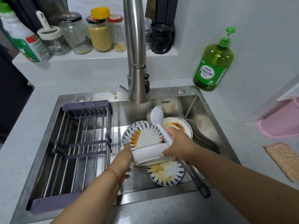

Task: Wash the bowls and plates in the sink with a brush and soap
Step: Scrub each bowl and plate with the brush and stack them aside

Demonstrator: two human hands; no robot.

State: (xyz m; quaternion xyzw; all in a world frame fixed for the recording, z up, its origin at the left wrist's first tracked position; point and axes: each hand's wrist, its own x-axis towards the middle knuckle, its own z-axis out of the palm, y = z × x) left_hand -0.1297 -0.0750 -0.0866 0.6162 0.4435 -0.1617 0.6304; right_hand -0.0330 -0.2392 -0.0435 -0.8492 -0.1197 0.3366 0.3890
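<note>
Two forearms reaching in over the near worktop (161,212) edge into the steel sink (208,126). Left hand (124,156) gripping the near-left side of a white bowl (148,153), thumb up on the rim, bowl being held tilted above the sink floor. Right hand (178,145) curling round the white brush (159,122) handle, also touching the bowl's right rim; brush head pointing up and away, bristles facing the faucet (137,65). Below the bowl a sauce-stained blue-leaf plate (166,174) lying flat. Behind it stained patterned plates (144,134) stacking, another dirty dish (178,125) sitting to the right. Purple drying rack (77,143) spanning the sink's left half. Green soap bottle (213,62) standing on the worktop at far right corner. Jars (90,34) lining the back ledge.
</note>
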